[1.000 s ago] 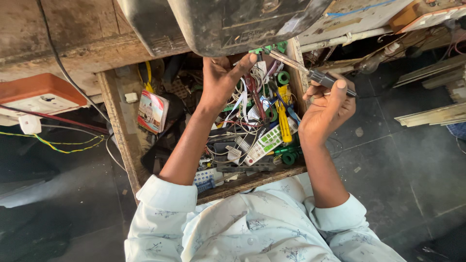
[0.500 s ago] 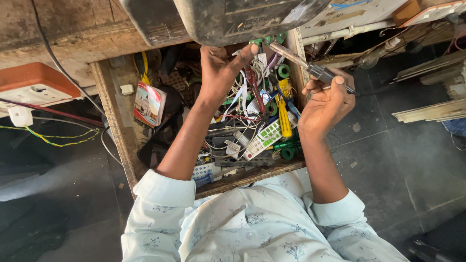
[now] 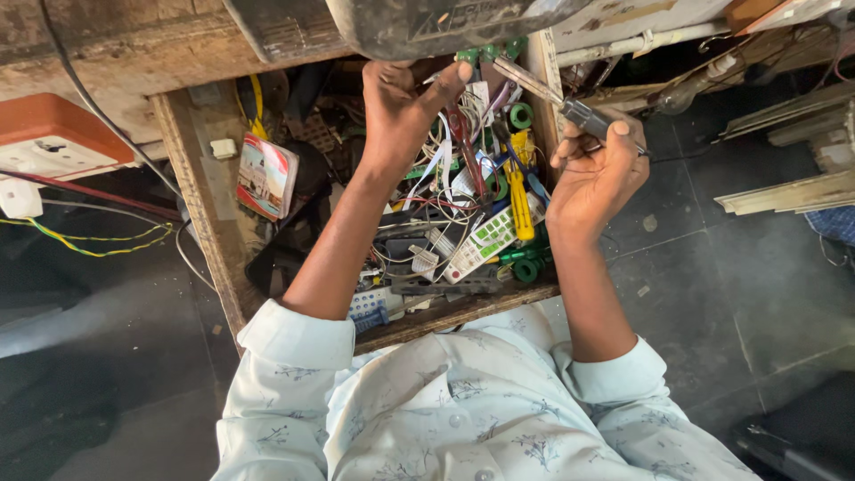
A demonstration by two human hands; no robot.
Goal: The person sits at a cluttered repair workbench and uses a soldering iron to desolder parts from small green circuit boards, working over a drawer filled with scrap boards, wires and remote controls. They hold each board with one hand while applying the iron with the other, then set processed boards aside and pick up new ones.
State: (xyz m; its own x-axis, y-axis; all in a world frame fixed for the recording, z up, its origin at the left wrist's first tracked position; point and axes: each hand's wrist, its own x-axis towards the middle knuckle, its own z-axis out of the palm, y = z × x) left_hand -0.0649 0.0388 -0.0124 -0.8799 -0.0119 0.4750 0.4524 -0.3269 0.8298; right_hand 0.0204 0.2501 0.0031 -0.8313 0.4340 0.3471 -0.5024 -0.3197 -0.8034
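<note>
Crowding the wooden drawer (image 3: 191, 191): tangled wires (image 3: 445, 191), remote (image 3: 481, 245), yellow tool (image 3: 518, 191).

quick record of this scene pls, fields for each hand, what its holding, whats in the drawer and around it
setting: open wooden drawer under a workbench, seen from above
left hand: reaching up at the back of the drawer, thumb against the dark casing above; whether it grips anything cannot be told
right hand: closed on a screwdriver, tip pointing toward the left hand
drawer contents: tangled wires, a yellow tool, a white remote control, green tape rolls, a small printed packet
nearby: orange and white switch box at left, dark tiled floor
</note>
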